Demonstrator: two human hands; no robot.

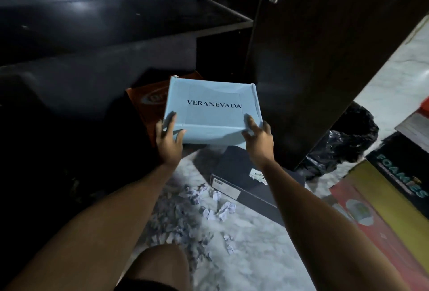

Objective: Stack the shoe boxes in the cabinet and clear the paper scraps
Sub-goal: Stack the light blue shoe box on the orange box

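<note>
Carrying the pale blue shoe box [210,111] toward the open cabinet [120,35].

My left hand [168,138] and right hand [257,138] each hold a near corner in a curled grip, the box aloft over an orange box [148,102]. Its lid reads VERANEVADA. Next, I judge, I must lower it squarely onto that box. A yellow box [392,188] reads FOAMIES; paper scraps [209,207] litter the floor [255,256].

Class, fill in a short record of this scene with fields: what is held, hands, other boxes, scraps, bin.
held: light blue cardboard shoe box printed VERANEVADA
left hand: grips the box's near left corner
right hand: grips its near right corner
other boxes: orange box behind it; black box on the floor
scraps: crumpled white paper scraps on the marble floor
bin: black bag-lined bin beside the cabinet door
</note>
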